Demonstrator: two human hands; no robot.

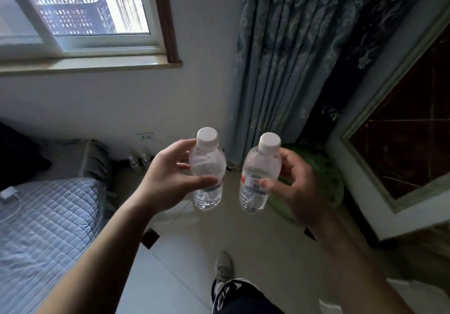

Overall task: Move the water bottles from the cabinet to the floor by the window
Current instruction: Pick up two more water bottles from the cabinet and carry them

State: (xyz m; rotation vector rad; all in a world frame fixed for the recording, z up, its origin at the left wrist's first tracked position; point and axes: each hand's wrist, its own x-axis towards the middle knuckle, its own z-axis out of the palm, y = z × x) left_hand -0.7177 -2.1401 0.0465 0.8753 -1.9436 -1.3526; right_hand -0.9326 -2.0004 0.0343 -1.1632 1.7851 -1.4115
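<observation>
Head view: left hand [168, 179] curls round one clear plastic white-capped water bottle [208, 167], right hand [292, 184] round a second clear bottle [259, 175], both caps-up in mid-air above the pale tiled floor [219, 231] near the window [73, 9]; carrying seems nearly done, setting down remains.

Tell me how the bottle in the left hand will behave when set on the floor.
The bottle looks nearly full, so probably heavy for its size and firm under the left hand. Tall on a narrow base, it may tip if set crooked on the glossy floor. Its round, smooth body would likely roll if it falls.
</observation>
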